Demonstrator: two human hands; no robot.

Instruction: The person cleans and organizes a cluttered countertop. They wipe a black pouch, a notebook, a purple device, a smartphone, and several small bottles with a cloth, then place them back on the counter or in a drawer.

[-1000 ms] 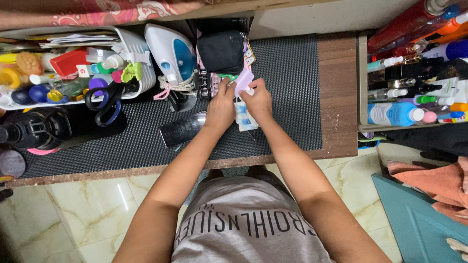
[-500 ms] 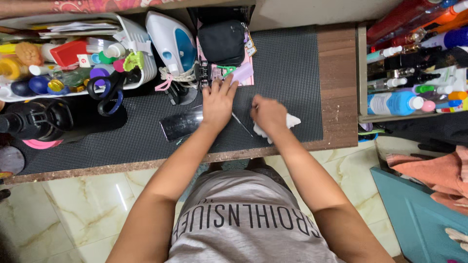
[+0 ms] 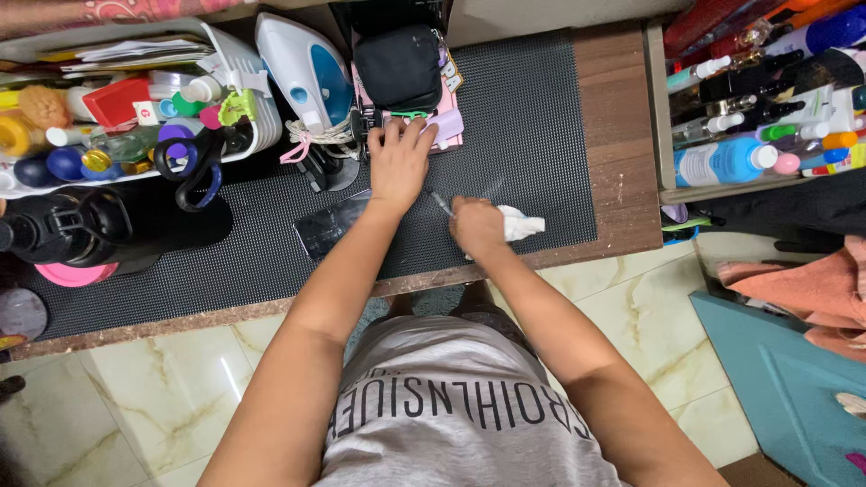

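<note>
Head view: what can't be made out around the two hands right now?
- White wad: mostly closed inside the right hand, so its kind is unclear.
- Thin grey tool: too small and blurred to identify; its lower end is hidden by that hand.
- Pink item: partly covered by the left hand and black pouch.
- Phone: one end under the left forearm.
</note>
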